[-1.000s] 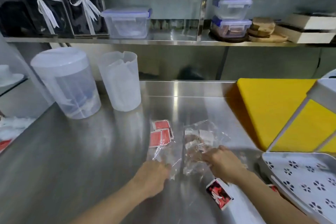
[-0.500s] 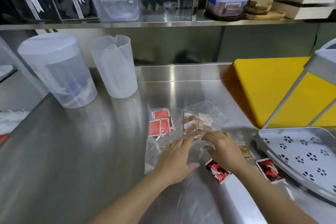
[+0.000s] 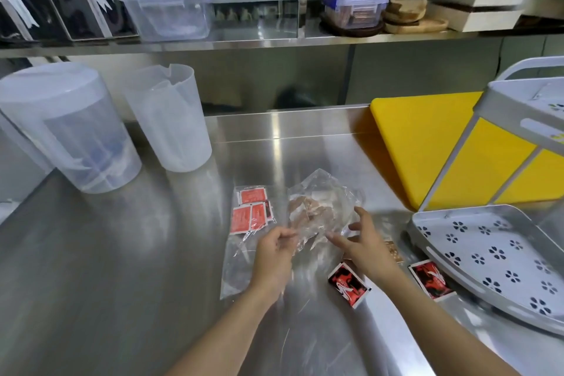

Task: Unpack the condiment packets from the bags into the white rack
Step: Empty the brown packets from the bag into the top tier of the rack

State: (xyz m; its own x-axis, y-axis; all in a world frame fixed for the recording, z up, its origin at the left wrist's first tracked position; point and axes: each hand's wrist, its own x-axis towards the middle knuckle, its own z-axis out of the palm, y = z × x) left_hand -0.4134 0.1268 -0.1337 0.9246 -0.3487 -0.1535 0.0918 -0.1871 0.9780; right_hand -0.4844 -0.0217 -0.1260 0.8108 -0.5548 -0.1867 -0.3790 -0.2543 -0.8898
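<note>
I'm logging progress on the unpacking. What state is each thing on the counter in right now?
Left hand: pinching the brown-packet bag's edge.
Right hand: fingers spread, at that bag's mouth.
Brown-packet bag: lifted, packets still inside.
Red-packet bag: flat on counter, packets inside.
Two black-red packets: loose on counter, unracked.
Rack: lower tray empty.
Lidded pitcher: closed.
Open pitcher: no lid, empty.

The white plastic rack tray (image 3: 476, 241) bore dark flower-shaped cutouts; flat sachets (image 3: 250, 210) were orange-red, two square packets (image 3: 349, 284) red-and-black, the plastic cutting board (image 3: 418, 143) yellow.
</note>
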